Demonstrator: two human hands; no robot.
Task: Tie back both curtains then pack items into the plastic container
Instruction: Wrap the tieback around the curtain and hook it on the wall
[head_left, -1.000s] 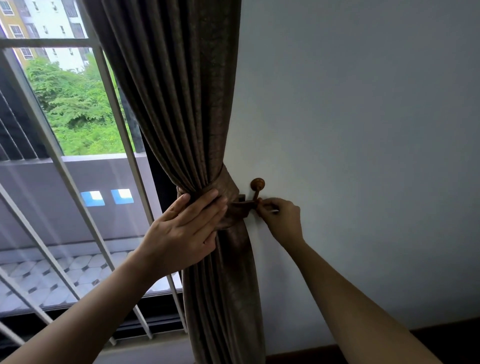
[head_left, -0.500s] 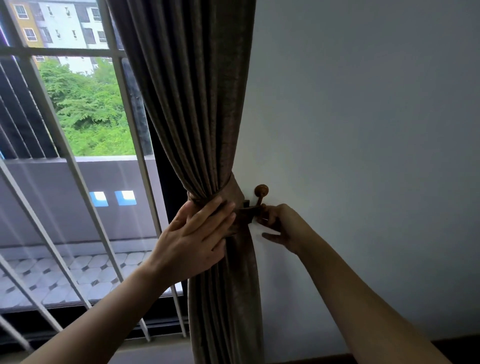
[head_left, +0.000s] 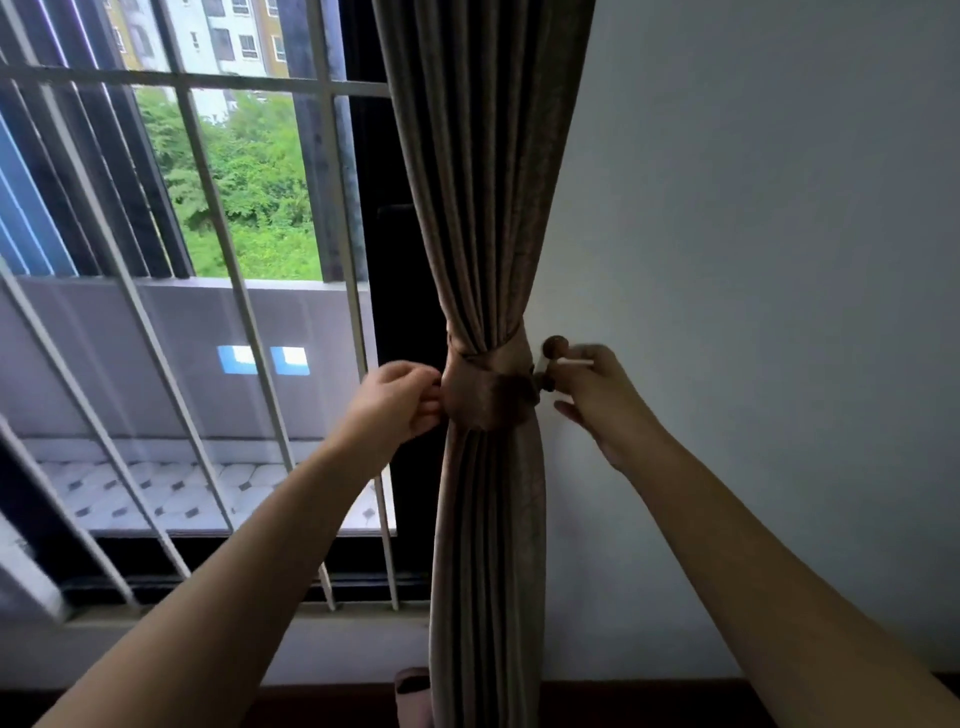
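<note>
A brown curtain (head_left: 483, 208) hangs at the window's right side, gathered at mid-height by a matching fabric tieback (head_left: 491, 397). The tieback runs to a wooden wall hook (head_left: 555, 347) with a round knob. My left hand (head_left: 400, 405) is at the band's left edge, fingers curled and pinching the fabric. My right hand (head_left: 597, 395) is at the hook, fingertips on the tieback's end by the knob; the loop itself is hidden behind my fingers. The plastic container is not in view.
White window bars (head_left: 218, 249) slant across the glass on the left, with a balcony wall and trees outside. A plain white wall (head_left: 753, 260) fills the right. A dark baseboard (head_left: 649, 696) runs along the bottom.
My left hand has slid off the front of the gathered curtain to the band's left edge. My right hand has stayed at the hook. The camera has shifted so the curtain sits nearer the centre.
</note>
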